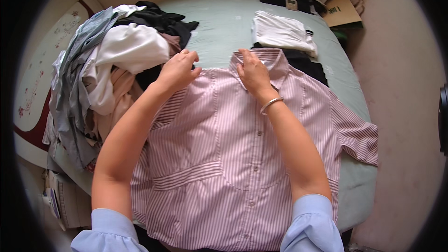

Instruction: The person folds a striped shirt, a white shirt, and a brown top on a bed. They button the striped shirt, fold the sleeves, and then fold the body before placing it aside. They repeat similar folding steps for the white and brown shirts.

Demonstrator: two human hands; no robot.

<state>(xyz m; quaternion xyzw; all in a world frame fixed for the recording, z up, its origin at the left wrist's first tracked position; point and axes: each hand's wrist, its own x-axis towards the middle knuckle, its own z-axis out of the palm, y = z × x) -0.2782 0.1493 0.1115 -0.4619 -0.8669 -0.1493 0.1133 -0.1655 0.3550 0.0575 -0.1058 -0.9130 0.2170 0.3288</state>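
Observation:
A pink-and-white striped button-up shirt lies spread front side up, its collar away from me. At the shirt's left shoulder edge is my left hand, fingers curved and thumb apart, with no cloth seen between them. My right hand rests over the left part of the collar; whether its fingertips pinch the fabric is hidden. A bangle circles my right wrist. One short sleeve stretches out to the right, while the left sleeve is partly covered by my forearm.
On the left a heap of clothes covers part of the bed. Beyond the shirt's collar lie a folded white garment and a black one. A paper bag and a small calculator-like device are at the back right.

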